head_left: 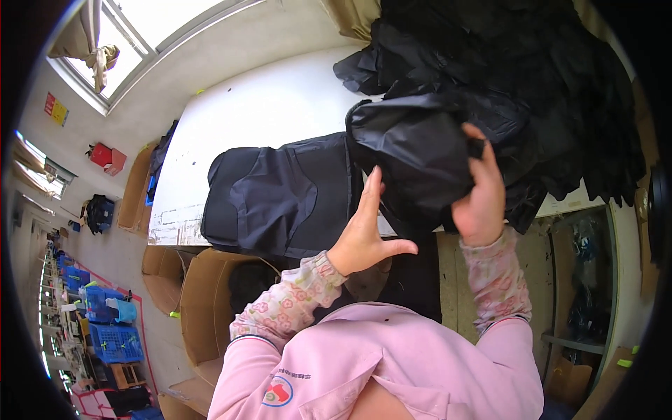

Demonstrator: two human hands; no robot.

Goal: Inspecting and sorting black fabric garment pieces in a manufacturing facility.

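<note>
My right hand [483, 199] is closed on the right edge of a dark, slightly shiny black fabric piece [416, 150], which is lifted and bent above the white table. My left hand [359, 239] is beside that piece's lower left edge, thumb stretched out and fingers extended upward; whether its fingertips touch the fabric I cannot tell. To the left, another black fabric piece [273, 196] lies flat at the table's near edge, with curved seams and a smoother middle panel. The two pieces meet or overlap near my left fingertips.
A large heap of black fabric pieces [546, 84] covers the right of the white table [245, 115]. Open cardboard boxes [203, 308] stand below its near left edge. A metal-framed shelf [577, 343] is at the lower right. Blue crates [115, 343] sit farther left.
</note>
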